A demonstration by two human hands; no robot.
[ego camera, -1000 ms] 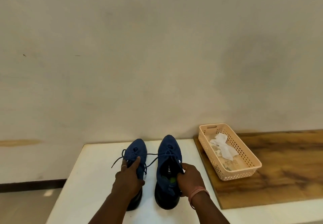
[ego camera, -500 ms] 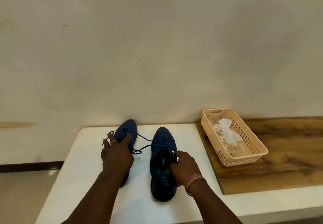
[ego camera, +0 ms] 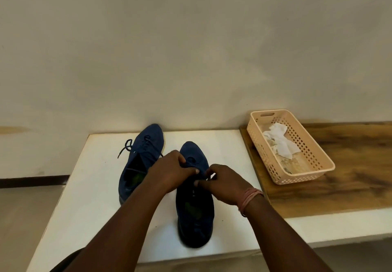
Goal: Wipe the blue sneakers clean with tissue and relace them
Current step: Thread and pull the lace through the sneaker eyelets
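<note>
Lacing looked like the step in hand, judged from where both hands had gathered. The right-hand dark blue fabric sneaker (ego camera: 195, 204) stood on the white tabletop (ego camera: 89, 187), toe toward the wall, and both hands met over its throat. The left hand (ego camera: 171, 172) had its fingers curled in at the upper eyelets, and the right hand (ego camera: 222, 184) pinched something thin there, most likely the dark lace, though the lace itself was hidden between the fingers. A pink band (ego camera: 250, 197) circled the right wrist.

The left-hand dark blue fabric sneaker (ego camera: 140, 161) stood just beside the other, apart from it and set further back. Its dark lace (ego camera: 127, 146) was threaded through some eyelets, with a loose end trailing onto the tabletop; whether the lacing was complete could not be told.

A crumpled white tissue (ego camera: 280, 142) lay in the peach perforated plastic basket (ego camera: 318, 165), which sat on the brown wooden board (ego camera: 350, 187) well apart from the shoes. With no tissue in either hand, the wiping seemed finished. What remained, by appearance, was threading and tying the nearer shoe, and possibly tidying the other's lace.
</note>
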